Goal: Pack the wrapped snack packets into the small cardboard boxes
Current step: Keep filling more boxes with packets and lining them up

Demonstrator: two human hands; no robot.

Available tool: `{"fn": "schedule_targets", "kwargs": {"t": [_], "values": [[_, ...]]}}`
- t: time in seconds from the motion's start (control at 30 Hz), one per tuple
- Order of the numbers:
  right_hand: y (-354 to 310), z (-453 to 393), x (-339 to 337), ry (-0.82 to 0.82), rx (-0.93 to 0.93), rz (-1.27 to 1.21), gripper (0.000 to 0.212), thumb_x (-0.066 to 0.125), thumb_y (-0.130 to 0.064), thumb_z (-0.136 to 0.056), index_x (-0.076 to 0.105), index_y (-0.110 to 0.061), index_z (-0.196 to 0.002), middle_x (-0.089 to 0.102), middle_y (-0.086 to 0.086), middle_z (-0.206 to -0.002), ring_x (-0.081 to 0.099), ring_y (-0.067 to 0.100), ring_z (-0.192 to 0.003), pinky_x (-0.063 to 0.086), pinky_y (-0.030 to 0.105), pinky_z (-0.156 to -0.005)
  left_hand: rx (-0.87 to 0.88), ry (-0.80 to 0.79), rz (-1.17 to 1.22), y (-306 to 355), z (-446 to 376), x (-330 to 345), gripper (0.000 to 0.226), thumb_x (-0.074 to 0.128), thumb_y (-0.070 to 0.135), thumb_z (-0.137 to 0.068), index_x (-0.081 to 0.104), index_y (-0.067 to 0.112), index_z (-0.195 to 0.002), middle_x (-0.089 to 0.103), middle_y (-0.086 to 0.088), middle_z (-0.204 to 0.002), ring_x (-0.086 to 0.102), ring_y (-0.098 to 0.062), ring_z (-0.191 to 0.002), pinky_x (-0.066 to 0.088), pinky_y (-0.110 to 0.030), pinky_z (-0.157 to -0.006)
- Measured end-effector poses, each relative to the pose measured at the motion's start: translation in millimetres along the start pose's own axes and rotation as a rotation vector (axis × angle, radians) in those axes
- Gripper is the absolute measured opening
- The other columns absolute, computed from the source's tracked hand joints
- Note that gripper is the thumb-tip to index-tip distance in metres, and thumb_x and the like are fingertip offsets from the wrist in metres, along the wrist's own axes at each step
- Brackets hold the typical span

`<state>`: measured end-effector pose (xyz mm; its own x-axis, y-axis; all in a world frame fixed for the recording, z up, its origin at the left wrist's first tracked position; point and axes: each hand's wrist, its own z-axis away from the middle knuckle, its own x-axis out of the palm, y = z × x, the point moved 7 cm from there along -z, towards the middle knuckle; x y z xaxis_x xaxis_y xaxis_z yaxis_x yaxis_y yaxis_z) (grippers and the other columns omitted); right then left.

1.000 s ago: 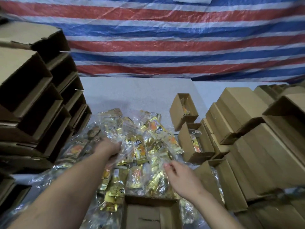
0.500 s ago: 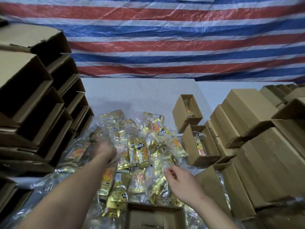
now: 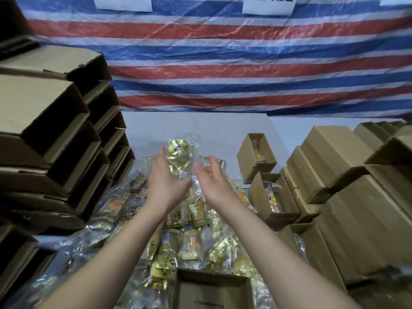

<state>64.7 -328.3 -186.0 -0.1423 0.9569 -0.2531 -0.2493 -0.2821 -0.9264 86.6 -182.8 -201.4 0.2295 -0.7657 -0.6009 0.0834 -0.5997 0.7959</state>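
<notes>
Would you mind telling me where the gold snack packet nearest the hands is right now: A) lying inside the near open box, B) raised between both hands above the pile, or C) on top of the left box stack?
B: the gold snack packet sits up between the left hand and right hand, above the pile.
</notes>
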Motion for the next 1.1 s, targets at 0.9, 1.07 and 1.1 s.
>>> {"fn": "schedule_targets", "kwargs": {"t": [0.9,1.07,1.1], "values": [[36.4,73.8,-77.1,0.014,-0.147,-0.384,0.042,0.083,-0.041,-0.068,0.062,-0.023,-0.1,0.071,-0.007,-0.081,0.071,0.015,-0.081,0.059,0.03,-0.073,0.068,-0.486,0.209,-20.0,93.8,22.5,0.011,0.053,0.038,-0.1,0.062,0.038,-0.106,0.069,0.01,-0.098,0.065,-0.006,-0.089,0.057,-0.034,-0.083],[56.4,111.6,-43.8,-0.079,-0.161,0.006,0.051,0.077,-0.055,-0.063,0.053,-0.031,-0.101,0.068,-0.03,-0.09,0.066,-0.008,-0.086,0.05,0.014,-0.073,0.115,-0.864,-0.16,-86.6,146.9,51.6,0.038,0.052,0.054,-0.098,0.055,0.035,-0.13,0.059,0.018,-0.125,0.057,0.004,-0.107,0.046,-0.011,-0.089],[63.3,117.8,-33.5,-0.116,-0.162,0.029,0.049,0.079,-0.048,-0.066,0.052,-0.031,-0.103,0.067,-0.033,-0.094,0.065,-0.01,-0.088,0.049,0.011,-0.072,0.111,-0.886,-0.199,-94.9,153.0,53.7,0.038,0.051,0.051,-0.099,0.056,0.031,-0.131,0.06,0.016,-0.124,0.059,0.001,-0.107,0.049,-0.016,-0.091]]}}
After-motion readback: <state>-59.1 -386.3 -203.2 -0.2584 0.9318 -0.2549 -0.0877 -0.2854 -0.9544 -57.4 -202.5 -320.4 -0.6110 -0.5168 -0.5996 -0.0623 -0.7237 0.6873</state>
